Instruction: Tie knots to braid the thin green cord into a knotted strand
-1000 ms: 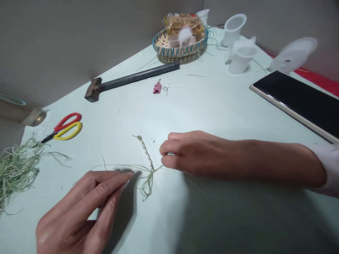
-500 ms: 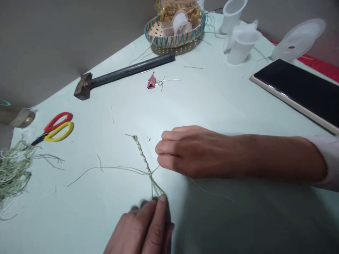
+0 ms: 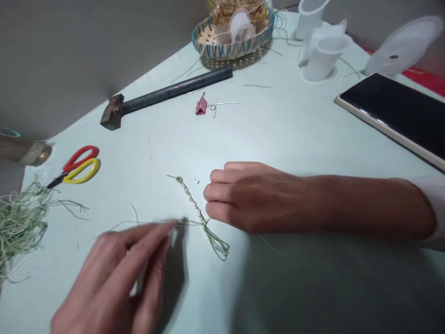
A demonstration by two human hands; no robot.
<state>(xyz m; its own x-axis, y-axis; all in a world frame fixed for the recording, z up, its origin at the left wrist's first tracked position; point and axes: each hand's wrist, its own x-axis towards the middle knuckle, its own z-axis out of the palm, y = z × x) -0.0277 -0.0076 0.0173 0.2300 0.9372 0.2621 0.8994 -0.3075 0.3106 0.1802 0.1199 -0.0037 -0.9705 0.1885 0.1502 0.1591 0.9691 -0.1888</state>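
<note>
A knotted green and white cord braid (image 3: 190,198) lies on the table with a pin-like end at its top. Loose green cord loops (image 3: 219,246) fan out below its last knot. My left hand (image 3: 121,269) hovers with fingers stretched, index tip over the thin strands running left from the knot; thumb and index look slightly apart. To the right of the braid, my right hand (image 3: 250,199) rests on the table, fingers curled closed around a short green strand coming from the knot. Its fingertips and the strand's hold are hidden beneath the hand.
Scissors (image 3: 81,164) lie left beside a tangle of green threads (image 3: 21,227). A hammer (image 3: 167,95), a pink binder clip (image 3: 201,105) and a basket (image 3: 229,50) are farther back. White plastic spools (image 3: 321,60) and a phone (image 3: 399,116) sit at right.
My left hand has let go of the cord loops below the knot and moved left to the side strands. The loops now lie spread. My right hand stays put.
</note>
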